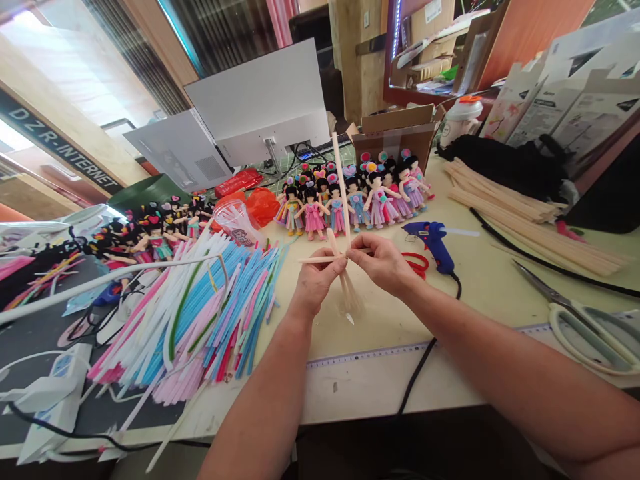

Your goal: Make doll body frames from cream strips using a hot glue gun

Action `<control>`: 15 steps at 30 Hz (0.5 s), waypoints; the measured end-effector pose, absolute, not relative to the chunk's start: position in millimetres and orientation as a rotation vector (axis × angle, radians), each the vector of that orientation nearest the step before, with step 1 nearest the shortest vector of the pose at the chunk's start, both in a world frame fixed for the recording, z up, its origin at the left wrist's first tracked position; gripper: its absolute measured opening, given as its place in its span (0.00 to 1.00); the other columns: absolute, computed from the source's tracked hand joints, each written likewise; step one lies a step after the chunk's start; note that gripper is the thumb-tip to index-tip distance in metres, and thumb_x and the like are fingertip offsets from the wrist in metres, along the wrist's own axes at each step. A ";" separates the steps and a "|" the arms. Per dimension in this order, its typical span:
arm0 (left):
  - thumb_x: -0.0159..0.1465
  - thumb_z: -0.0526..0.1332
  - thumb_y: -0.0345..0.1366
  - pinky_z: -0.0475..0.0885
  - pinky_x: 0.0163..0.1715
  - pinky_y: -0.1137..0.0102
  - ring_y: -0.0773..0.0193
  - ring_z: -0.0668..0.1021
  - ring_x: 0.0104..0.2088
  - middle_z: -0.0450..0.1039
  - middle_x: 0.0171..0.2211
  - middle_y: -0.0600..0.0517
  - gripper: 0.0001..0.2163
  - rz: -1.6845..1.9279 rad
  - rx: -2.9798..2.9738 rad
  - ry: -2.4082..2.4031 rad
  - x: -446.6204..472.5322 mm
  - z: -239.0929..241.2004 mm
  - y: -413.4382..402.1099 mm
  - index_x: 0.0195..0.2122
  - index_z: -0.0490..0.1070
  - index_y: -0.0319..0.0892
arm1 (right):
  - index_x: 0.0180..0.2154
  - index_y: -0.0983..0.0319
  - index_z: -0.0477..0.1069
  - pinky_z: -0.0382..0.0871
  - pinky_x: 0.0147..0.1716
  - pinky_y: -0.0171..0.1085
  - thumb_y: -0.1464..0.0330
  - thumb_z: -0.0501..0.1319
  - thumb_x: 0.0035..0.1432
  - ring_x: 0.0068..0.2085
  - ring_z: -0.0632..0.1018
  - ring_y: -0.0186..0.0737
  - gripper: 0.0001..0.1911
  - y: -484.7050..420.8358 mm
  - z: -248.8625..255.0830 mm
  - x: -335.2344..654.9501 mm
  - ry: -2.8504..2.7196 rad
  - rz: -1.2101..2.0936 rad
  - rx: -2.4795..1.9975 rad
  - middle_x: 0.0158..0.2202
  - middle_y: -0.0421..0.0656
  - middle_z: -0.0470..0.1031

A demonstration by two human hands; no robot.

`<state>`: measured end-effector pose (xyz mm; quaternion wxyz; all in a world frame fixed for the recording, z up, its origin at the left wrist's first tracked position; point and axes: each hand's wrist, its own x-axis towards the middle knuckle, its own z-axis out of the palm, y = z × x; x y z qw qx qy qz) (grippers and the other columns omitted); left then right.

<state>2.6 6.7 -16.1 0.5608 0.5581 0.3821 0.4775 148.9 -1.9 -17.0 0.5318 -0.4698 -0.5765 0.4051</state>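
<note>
Beige pipe cleaners (341,183) cross one another between my two hands, one standing tall and others pointing left and downward. My left hand (318,279) pinches them near the crossing, thumb against fingers. On the other side, my right hand (379,262) grips the same pipe cleaners with its fingertips close to the left thumb. The exact joint is partly covered by the fingers. To the right of my right hand lie red handles (416,265) and a blue glue gun (436,245) with a clear glue stick in it.
Pipe-cleaner dolls (357,200) stand at the back before a cardboard box (395,137). Coloured pipe cleaners (200,307) are heaped left. Beige pipe cleaners (540,223) and large scissors (590,327) lie right. A ruler strip (370,354) and black cord (417,377) run along the front.
</note>
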 end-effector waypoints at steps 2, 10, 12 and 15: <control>0.48 0.71 0.43 0.63 0.31 0.71 0.69 0.68 0.29 0.68 0.25 0.56 0.13 1.147 1.294 0.904 3.0 -15.8 6.5 0.27 0.71 0.40 | 0.25 0.60 0.63 0.52 0.22 0.34 0.60 0.60 0.49 0.22 0.62 0.30 0.11 -1.9 -18.2 148.1 -1.373 0.947 -1.115 0.21 0.36 0.64; 0.49 0.71 0.39 0.65 0.34 0.70 0.68 0.70 0.30 0.70 0.27 0.56 0.11 1.251 1.301 0.889 1.8 -17.0 8.6 0.28 0.72 0.41 | 0.27 0.61 0.66 0.54 0.24 0.35 0.58 0.59 0.52 0.25 0.64 0.32 0.12 -1.7 -21.6 147.6 -1.439 0.837 -1.150 0.23 0.38 0.66; 0.49 0.70 0.39 0.65 0.34 0.70 0.68 0.70 0.30 0.70 0.27 0.56 0.10 1.257 1.318 0.888 1.5 -17.5 8.9 0.28 0.72 0.41 | 0.26 0.61 0.66 0.54 0.24 0.35 0.58 0.59 0.52 0.25 0.64 0.32 0.13 -1.5 -20.8 148.3 -1.454 0.826 -1.168 0.23 0.37 0.66; 0.50 0.70 0.39 0.65 0.34 0.70 0.68 0.70 0.30 0.70 0.27 0.56 0.10 1.260 1.343 0.884 1.1 -17.8 8.9 0.28 0.72 0.42 | 0.26 0.61 0.65 0.53 0.24 0.35 0.58 0.59 0.52 0.25 0.63 0.32 0.13 -1.0 -19.8 148.9 -1.469 0.836 -1.178 0.22 0.37 0.65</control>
